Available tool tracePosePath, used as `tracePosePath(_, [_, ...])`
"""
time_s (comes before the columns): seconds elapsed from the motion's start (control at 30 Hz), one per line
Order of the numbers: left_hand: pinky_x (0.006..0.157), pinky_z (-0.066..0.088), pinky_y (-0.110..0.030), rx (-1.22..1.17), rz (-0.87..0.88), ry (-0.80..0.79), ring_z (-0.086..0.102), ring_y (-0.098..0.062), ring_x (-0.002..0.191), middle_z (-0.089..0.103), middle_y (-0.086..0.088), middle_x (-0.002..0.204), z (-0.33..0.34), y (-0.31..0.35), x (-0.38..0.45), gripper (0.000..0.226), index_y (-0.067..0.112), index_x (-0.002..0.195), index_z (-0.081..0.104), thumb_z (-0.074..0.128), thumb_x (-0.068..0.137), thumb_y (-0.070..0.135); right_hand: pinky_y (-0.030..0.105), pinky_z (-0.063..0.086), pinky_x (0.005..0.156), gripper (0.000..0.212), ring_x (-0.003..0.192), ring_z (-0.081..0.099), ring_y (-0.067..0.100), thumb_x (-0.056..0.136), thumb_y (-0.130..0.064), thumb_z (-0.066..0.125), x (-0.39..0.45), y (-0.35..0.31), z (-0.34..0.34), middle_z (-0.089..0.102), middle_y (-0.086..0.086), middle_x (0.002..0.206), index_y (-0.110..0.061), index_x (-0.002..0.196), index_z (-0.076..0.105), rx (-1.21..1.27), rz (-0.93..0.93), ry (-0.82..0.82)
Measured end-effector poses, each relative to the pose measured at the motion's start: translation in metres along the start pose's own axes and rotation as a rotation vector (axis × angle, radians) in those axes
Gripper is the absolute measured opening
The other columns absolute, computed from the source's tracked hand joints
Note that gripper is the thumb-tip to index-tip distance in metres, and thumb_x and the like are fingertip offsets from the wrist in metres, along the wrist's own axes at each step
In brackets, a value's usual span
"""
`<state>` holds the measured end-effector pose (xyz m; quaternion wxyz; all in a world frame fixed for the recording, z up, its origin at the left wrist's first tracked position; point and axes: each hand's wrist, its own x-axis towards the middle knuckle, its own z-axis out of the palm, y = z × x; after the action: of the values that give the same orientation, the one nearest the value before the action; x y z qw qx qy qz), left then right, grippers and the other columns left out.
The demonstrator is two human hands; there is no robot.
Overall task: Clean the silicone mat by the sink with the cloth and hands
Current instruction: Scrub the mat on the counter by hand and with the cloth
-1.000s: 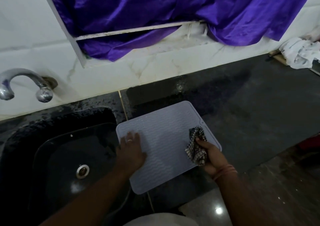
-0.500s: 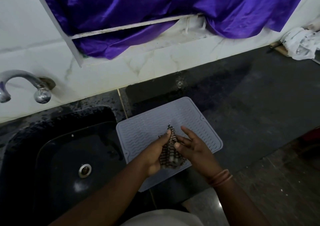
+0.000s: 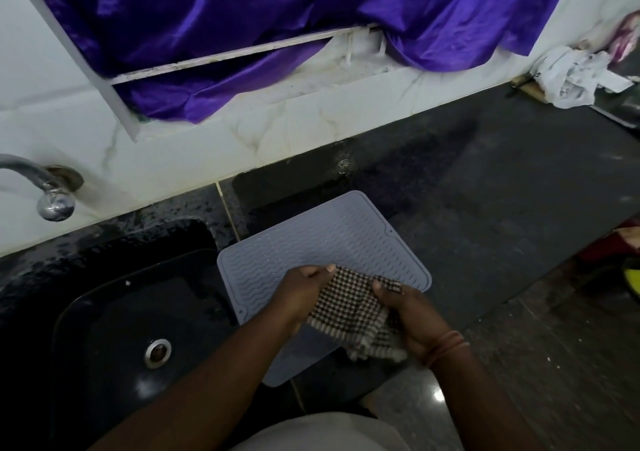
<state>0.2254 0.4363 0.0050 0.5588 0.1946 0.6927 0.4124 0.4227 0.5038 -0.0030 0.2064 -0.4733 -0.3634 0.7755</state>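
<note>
A grey ribbed silicone mat [image 3: 311, 236] lies on the dark counter just right of the sink, its near corner reaching past the counter edge. Over its near half a brown-and-white checked cloth [image 3: 349, 305] is stretched out between both hands. My left hand [image 3: 304, 288] pinches the cloth's left top corner. My right hand [image 3: 408, 312] grips its right top corner, and the rest of the cloth hangs down below the hands. The near right part of the mat is hidden by the cloth and hands.
A black sink [image 3: 114, 312] with a metal drain [image 3: 157, 353] lies to the left, under a chrome tap [image 3: 45, 191] on the white wall. A dark counter [image 3: 485, 215] runs right to a crumpled white rag [image 3: 575, 80]. Purple fabric [image 3: 277, 17] hangs above.
The left hand left the mat and joined the right hand on the bunched cloth. Both hands have since pulled the cloth apart, spreading it wide over the mat's near half.
</note>
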Motion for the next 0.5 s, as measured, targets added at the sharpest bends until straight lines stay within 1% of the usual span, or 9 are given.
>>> tracePosePath(0.07, [0.069, 0.052, -0.029, 0.061, 0.018, 0.100, 0.066, -0.015, 0.079, 0.072, -0.002, 0.093, -0.009, -0.008, 0.006, 0.033, 0.014, 0.101, 0.072, 0.059, 0.097, 0.045, 0.046, 0.051, 0.094, 0.021, 0.102, 0.068, 0.033, 0.093, -0.020, 0.064, 0.004, -0.018, -0.015, 0.073, 0.015, 0.106, -0.004, 0.105, 0.071, -0.322, -0.152, 0.221])
tracePosePath(0.13, [0.080, 0.052, -0.032, 0.215, 0.069, 0.204, 0.064, -0.017, 0.091, 0.068, 0.001, 0.098, -0.023, -0.019, 0.010, 0.030, 0.017, 0.102, 0.068, 0.058, 0.098, 0.045, 0.035, 0.051, 0.079, 0.017, 0.093, 0.068, 0.034, 0.092, -0.017, 0.065, 0.014, -0.036, -0.030, 0.072, 0.019, 0.098, -0.003, 0.099, 0.071, -0.665, -0.319, 0.509])
tracePosePath(0.17, [0.086, 0.052, -0.034, 0.346, 0.096, 0.240, 0.063, -0.019, 0.098, 0.067, 0.002, 0.102, -0.032, -0.025, 0.010, 0.028, 0.018, 0.104, 0.067, 0.058, 0.098, 0.044, 0.035, 0.049, 0.074, 0.018, 0.090, 0.067, 0.038, 0.092, -0.015, 0.065, 0.019, -0.043, -0.032, 0.071, 0.023, 0.096, 0.000, 0.100, 0.069, -0.867, -0.382, 0.618])
tracePosePath(0.23, [0.099, 0.046, -0.036, 0.680, 0.143, 0.269, 0.058, -0.021, 0.116, 0.063, -0.002, 0.125, -0.055, -0.039, 0.010, 0.037, 0.019, 0.124, 0.063, 0.062, 0.096, 0.041, 0.042, 0.050, 0.073, 0.018, 0.086, 0.065, 0.044, 0.090, -0.012, 0.062, 0.026, -0.049, -0.023, 0.068, 0.028, 0.093, 0.001, 0.101, 0.066, -1.233, -0.474, 0.697])
tracePosePath(0.3, [0.113, 0.036, -0.039, 0.995, 0.113, 0.165, 0.042, -0.025, 0.137, 0.040, -0.005, 0.154, -0.076, -0.051, 0.006, 0.067, 0.021, 0.147, 0.044, 0.070, 0.088, 0.040, 0.042, 0.051, 0.078, 0.020, 0.088, 0.065, 0.040, 0.091, -0.012, 0.055, 0.030, -0.036, -0.005, 0.069, 0.023, 0.096, -0.005, 0.106, 0.065, -1.393, -0.538, 0.641])
tracePosePath(0.33, [0.118, 0.031, -0.041, 1.143, 0.083, 0.073, 0.031, -0.028, 0.145, 0.025, -0.005, 0.163, -0.082, -0.057, 0.005, 0.083, 0.022, 0.154, 0.032, 0.073, 0.084, 0.039, 0.041, 0.051, 0.082, 0.023, 0.093, 0.065, 0.036, 0.095, -0.015, 0.051, 0.029, -0.022, 0.010, 0.069, 0.019, 0.103, -0.008, 0.112, 0.065, -1.410, -0.552, 0.560])
tracePosePath(0.4, [0.123, 0.020, -0.045, 1.420, 0.051, -0.103, 0.012, -0.034, 0.151, -0.001, -0.005, 0.167, -0.085, -0.064, 0.000, 0.109, 0.023, 0.161, 0.006, 0.078, 0.080, 0.039, 0.040, 0.050, 0.091, 0.030, 0.101, 0.065, 0.030, 0.099, -0.017, 0.046, 0.022, 0.017, 0.050, 0.067, 0.014, 0.114, -0.010, 0.125, 0.061, -1.416, -0.639, 0.289])
tracePosePath(0.43, [0.123, 0.018, -0.045, 1.502, 0.059, -0.140, 0.009, -0.037, 0.151, -0.008, -0.006, 0.167, -0.085, -0.067, 0.000, 0.115, 0.023, 0.160, -0.003, 0.078, 0.081, 0.040, 0.038, 0.050, 0.092, 0.031, 0.102, 0.065, 0.029, 0.097, -0.017, 0.050, 0.020, 0.041, 0.073, 0.067, 0.014, 0.115, -0.010, 0.126, 0.061, -1.452, -0.691, 0.124])
tracePosePath(0.5, [0.121, 0.026, -0.044, 1.529, 0.152, -0.119, 0.016, -0.040, 0.147, -0.015, -0.005, 0.165, -0.091, -0.073, 0.005, 0.109, 0.027, 0.157, -0.011, 0.071, 0.087, 0.039, 0.036, 0.053, 0.090, 0.038, 0.100, 0.064, 0.028, 0.088, -0.022, 0.062, 0.021, 0.092, 0.113, 0.064, 0.016, 0.116, -0.009, 0.123, 0.060, -1.512, -0.727, -0.154])
